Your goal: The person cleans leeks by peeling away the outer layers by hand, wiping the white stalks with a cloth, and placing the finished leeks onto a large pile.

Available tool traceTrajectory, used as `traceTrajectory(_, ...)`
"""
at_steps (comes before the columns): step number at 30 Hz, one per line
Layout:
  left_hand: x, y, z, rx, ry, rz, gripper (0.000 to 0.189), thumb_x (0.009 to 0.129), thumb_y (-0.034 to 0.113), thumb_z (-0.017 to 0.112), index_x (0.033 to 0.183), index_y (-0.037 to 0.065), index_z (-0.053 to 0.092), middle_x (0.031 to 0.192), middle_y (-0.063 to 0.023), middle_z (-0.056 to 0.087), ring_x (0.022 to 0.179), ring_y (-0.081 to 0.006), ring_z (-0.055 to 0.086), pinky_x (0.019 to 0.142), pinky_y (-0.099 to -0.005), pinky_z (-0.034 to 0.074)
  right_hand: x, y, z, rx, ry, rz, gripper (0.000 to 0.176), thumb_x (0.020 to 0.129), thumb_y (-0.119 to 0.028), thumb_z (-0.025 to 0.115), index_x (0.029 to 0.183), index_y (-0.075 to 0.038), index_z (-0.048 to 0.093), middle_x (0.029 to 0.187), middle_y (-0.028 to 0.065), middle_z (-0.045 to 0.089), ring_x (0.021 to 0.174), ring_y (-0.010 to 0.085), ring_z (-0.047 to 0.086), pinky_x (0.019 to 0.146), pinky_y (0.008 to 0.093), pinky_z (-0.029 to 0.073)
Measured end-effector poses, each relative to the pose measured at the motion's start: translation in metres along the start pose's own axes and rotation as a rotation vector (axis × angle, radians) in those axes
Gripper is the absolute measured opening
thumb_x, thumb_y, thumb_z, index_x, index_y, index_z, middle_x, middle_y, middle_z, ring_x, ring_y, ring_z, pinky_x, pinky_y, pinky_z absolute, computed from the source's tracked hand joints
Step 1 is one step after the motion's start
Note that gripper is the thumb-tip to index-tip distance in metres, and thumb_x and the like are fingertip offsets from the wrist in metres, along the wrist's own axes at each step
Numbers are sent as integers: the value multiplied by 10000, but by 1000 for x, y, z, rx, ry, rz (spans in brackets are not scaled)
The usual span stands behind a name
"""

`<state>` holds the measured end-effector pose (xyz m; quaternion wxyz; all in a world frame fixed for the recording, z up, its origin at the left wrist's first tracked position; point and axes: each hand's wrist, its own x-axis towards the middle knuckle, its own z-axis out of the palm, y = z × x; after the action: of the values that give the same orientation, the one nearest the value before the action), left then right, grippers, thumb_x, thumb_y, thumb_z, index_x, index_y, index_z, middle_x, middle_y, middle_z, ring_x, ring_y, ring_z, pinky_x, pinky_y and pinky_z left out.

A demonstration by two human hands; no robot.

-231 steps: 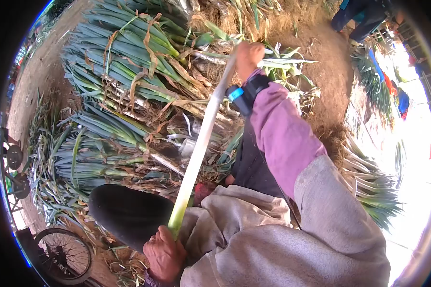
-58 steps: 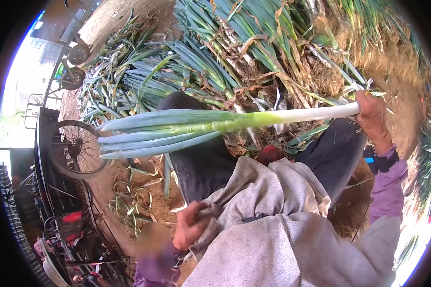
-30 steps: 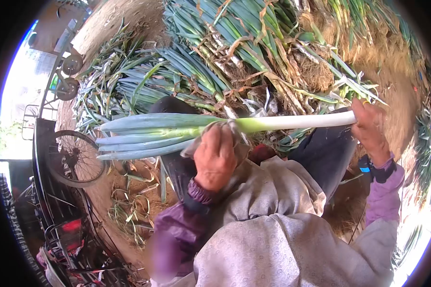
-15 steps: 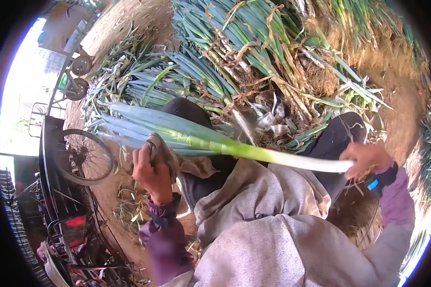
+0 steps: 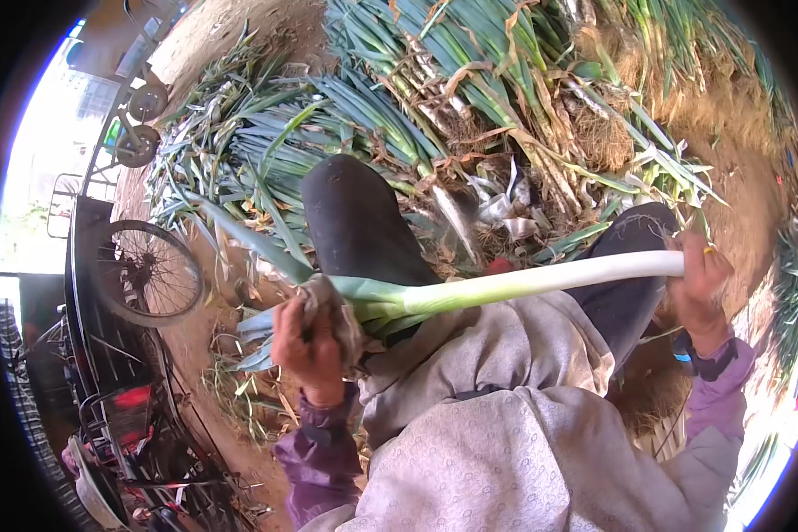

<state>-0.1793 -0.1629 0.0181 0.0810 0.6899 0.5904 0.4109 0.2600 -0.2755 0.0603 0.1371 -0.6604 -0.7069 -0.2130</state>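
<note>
A long leek [image 5: 505,285] lies across my lap, its white end to the right and its blue-green leaves to the left. My right hand [image 5: 702,282] is closed round the tip of the white stem. With a brown cloth [image 5: 339,321] in its grip, my left hand [image 5: 309,350] is closed on the leaves just past where they fan out. Leaf ends stick out beyond the cloth, up and to the left. My knees [image 5: 356,217] are bent beneath the stem, and a greyish apron [image 5: 496,355] covers my lap.
Piles of untrimmed leeks [image 5: 470,80] with dry roots and withered leaves lie in front of me. Loose leaves [image 5: 230,168] are heaped at the left. A spoked wheel [image 5: 151,270] and a dark cart frame [image 5: 106,355] stand on the dirt floor to my left.
My left hand and the cloth have moved slightly right and down along the leaves. My right hand has risen and shifted right, tilting the white end up. The leaves are now gathered and bent at the cloth.
</note>
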Motion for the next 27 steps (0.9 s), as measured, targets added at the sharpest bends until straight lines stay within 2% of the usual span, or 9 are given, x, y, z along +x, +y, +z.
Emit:
traceTrajectory(4, -15, 45, 36, -55, -67, 265, 256, 763, 52, 686, 1010, 11, 631, 857, -149, 638, 713, -300, 625, 621, -364, 510, 4, -10, 0, 114, -169, 175, 160, 751, -45, 661, 802, -52, 509, 593, 158, 513, 538, 353, 540, 498, 436, 393)
traceTrajectory(8, -24, 86, 78, -76, -130, 552, 205, 763, -7, 615, 967, 10, 616, 851, -181, 602, 663, -317, 604, 584, -380, 496, 3, -8, 6, 139, -247, 205, 164, 707, -31, 632, 791, -47, 491, 596, 173, 519, 556, 390, 541, 508, 468, 391)
traceTrajectory(10, -18, 63, 78, -19, -139, 502, 252, 723, 37, 621, 974, 19, 613, 798, -125, 546, 593, -266, 549, 492, -388, 455, 1, -7, 6, 143, -224, 200, 163, 697, -26, 623, 788, -48, 489, 594, 173, 519, 557, 395, 540, 508, 473, 389)
traceTrajectory(14, -1, 14, 39, 250, -131, 441, 215, 755, 59, 600, 967, 82, 630, 766, -106, 538, 601, -269, 548, 491, -387, 461, -8, -1, 6, 168, -210, 198, 152, 688, 0, 594, 784, -52, 489, 590, 165, 515, 555, 391, 539, 508, 467, 390)
traceTrajectory(16, 0, -19, 29, 435, -118, 198, 145, 769, 65, 596, 912, 67, 618, 750, -115, 528, 596, -270, 541, 474, -389, 443, -11, -4, 5, 143, -236, 233, 156, 682, 10, 593, 794, -51, 502, 599, 171, 521, 565, 392, 549, 515, 464, 402)
traceTrajectory(19, -6, -7, 48, 341, -60, 265, 97, 766, 56, 589, 863, 60, 596, 722, -114, 509, 577, -269, 521, 452, -393, 412, -13, -4, 4, 80, -253, 259, 165, 685, 10, 611, 814, -48, 526, 624, 185, 540, 588, 401, 568, 531, 469, 424)
traceTrajectory(21, -14, 27, 70, 217, -76, 459, 148, 744, 53, 593, 892, 61, 584, 724, -109, 489, 567, -262, 497, 434, -390, 384, -15, 7, 11, 70, -200, 247, 152, 697, 10, 604, 809, -51, 520, 633, 188, 547, 598, 409, 569, 542, 483, 424)
traceTrajectory(23, -20, 65, 84, 93, -82, 560, 243, 699, 48, 622, 940, 49, 587, 799, -128, 527, 617, -277, 542, 503, -387, 449, -21, 16, 20, 104, -249, 283, 170, 688, 28, 559, 844, -32, 531, 650, 210, 546, 635, 425, 564, 558, 486, 410)
traceTrajectory(27, -20, 48, 70, 88, -117, 602, 329, 700, 51, 627, 1025, 12, 600, 904, -149, 577, 699, -294, 612, 533, -368, 497, -27, 23, 22, 131, -247, 301, 148, 703, 15, 583, 828, -32, 519, 652, 210, 551, 630, 424, 572, 548, 487, 414)
